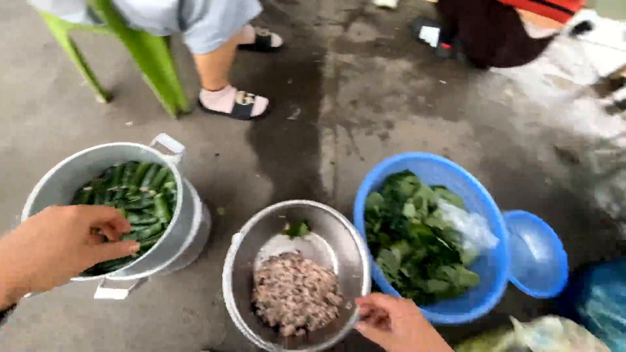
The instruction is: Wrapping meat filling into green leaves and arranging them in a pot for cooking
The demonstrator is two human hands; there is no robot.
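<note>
My left hand (62,246) hovers over the near rim of a large metal pot (171,228) filled with dark green rolled leaves (134,195); its fingers are curled together, and I cannot tell whether anything is between them. My right hand (399,322) rests on the near right rim of a metal bowl (339,229) that holds a mound of minced filling (295,294). Its fingers pinch the rim. A blue plastic basin (430,166) of loose green leaves (411,238) stands to the right of the bowl.
A small blue plastic lid or dish (536,253) lies beside the basin. Plastic bags (541,336) sit at the lower right. A person in sandals (235,101) sits on a green chair (153,62) at the far left; another person (482,29) is at the far right. The concrete floor is wet.
</note>
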